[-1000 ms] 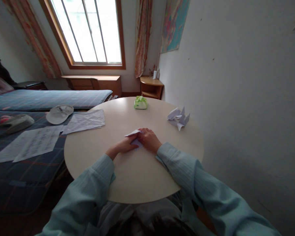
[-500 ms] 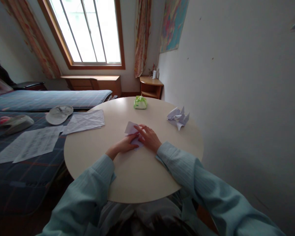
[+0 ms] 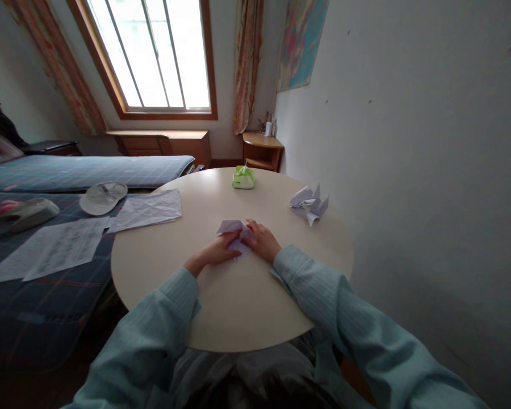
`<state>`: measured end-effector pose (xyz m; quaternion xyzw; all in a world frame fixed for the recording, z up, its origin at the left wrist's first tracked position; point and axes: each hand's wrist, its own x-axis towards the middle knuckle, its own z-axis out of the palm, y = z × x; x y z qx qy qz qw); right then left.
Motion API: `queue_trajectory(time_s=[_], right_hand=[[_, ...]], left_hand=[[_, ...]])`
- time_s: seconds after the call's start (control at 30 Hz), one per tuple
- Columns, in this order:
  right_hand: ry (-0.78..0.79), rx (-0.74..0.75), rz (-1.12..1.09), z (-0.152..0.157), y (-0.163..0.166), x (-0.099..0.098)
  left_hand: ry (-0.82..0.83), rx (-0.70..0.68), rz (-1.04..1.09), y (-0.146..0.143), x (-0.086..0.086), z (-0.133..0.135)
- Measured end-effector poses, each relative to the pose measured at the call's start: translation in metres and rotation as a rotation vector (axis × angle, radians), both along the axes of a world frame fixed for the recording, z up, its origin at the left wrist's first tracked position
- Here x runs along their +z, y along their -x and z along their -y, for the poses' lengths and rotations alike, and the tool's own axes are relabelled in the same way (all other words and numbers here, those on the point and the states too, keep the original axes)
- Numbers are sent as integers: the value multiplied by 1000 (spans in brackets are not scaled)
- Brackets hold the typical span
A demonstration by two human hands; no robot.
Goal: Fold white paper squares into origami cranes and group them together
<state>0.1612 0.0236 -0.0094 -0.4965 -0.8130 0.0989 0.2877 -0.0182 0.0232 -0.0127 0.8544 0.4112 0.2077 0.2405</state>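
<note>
Between my two hands a small folded sheet of white paper (image 3: 237, 245) lies at the middle of the round table (image 3: 247, 318). My left hand (image 3: 216, 250) grips its left side, with the thumb near the lower edge and the fingers across the paper. On the right side, my right hand (image 3: 262, 241) pinches the paper's edge between thumb and fingers. An upper flap of the paper stands out beyond my left fingertips. Some of its folds are hidden under my fingers.
Folded paper shapes (image 3: 310, 204) stand at the table's right. A green tissue pack (image 3: 243, 178) sits near the far edge. Crumpled sheets (image 3: 151, 210) overlap the left edge, by a cap (image 3: 103, 199) and printed pages (image 3: 68, 250) on the bed (image 3: 46, 318). A wall (image 3: 409, 170) runs along the right.
My right fingers have drawn back from the paper's upper part to its right edge. The upper flap has tipped lower, and more of the paper's middle shows.
</note>
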Motion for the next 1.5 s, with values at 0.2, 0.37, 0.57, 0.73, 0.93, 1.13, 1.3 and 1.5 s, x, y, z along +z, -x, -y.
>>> queue_trajectory(time_s=[0.2, 0.37, 0.57, 0.73, 0.93, 1.13, 1.3, 1.5], right_hand=[[25, 5, 42, 0, 2, 2], [15, 6, 68, -1, 1, 2], [24, -39, 107, -1, 1, 5], [15, -37, 105, -2, 1, 3], [0, -29, 109, -2, 2, 3], [-7, -23, 103, -2, 2, 3], [7, -6, 120, -2, 1, 2], [27, 8, 122, -6, -1, -2]], left_hand=[[-133, 86, -53, -5, 9, 8], [-199, 128, -201, -11, 21, 17], [-240, 177, -257, -14, 28, 24], [-218, 217, -234, -15, 29, 27], [-221, 292, -222, -18, 28, 25], [-209, 351, -254, -22, 29, 25], [-201, 367, -261, -22, 29, 24], [-217, 373, -261, -22, 27, 23]])
